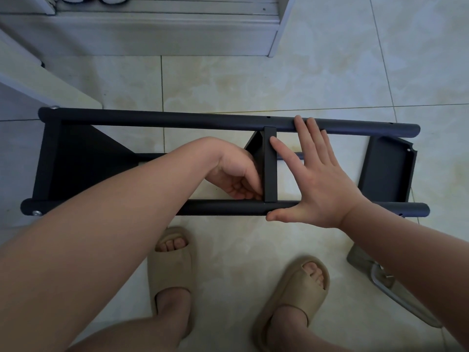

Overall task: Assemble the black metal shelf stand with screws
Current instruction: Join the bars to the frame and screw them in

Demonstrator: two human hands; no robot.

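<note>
The black metal shelf stand (152,120) lies on its side on the tiled floor, its two long tubes running left to right. A shelf panel is fixed at the left end (83,158). The middle shelf panel (270,171) stands between the tubes. My left hand (236,174) reaches inside the frame, fingers curled against that panel's left face near the near tube. My right hand (317,171) lies flat with straight fingers across both tubes, forefinger touching the middle panel. A loose shelf panel (388,171) sits at the right end. Silver screw heads show at the left tube ends (37,212).
A white shoe cabinet (152,34) stands beyond the stand, and a pale board (38,80) leans at the left. A grey metal tool or part (396,288) lies on the floor at the right. My feet in beige slippers (172,270) stand just in front of the near tube.
</note>
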